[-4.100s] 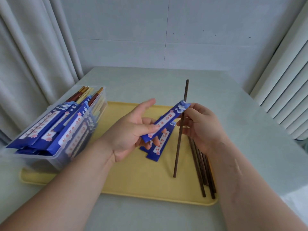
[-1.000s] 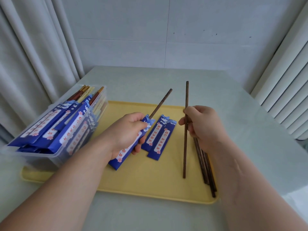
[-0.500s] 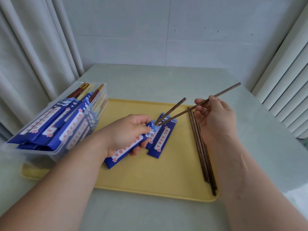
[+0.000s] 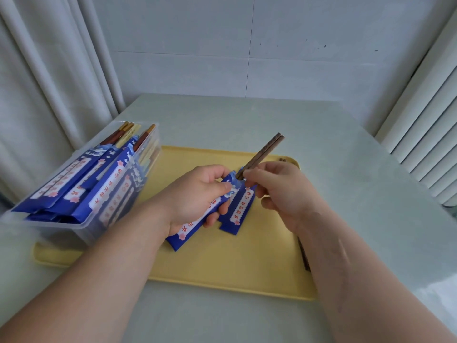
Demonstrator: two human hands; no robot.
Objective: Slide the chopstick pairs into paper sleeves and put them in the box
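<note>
Blue paper sleeve (image 4: 188, 229) gripped in left hand (image 4: 195, 196), mouth pointing up-right. Dark chopstick pair (image 4: 265, 152) pinched by right hand (image 4: 279, 191), tips at mouth, long axis roughly in line with sleeve. Push runs down-left. Box (image 4: 84, 231) lies left, nearer left hand.

dark chopstick pair (image 4: 265, 152) angled into blue paper sleeve (image 4: 183, 233); clear box (image 4: 61, 226) holds sleeved pairs (image 4: 74, 179).

The left hand (image 4: 195, 196) and the right hand (image 4: 284, 191) are both bare. The left forearm (image 4: 111, 263) and the right forearm (image 4: 358, 268) are bare too, up to the edge of the view. The fingers look rather short and rounded. The left thumbnail (image 4: 226, 187) is cut short. A faint thin line runs along the right forearm.
</note>
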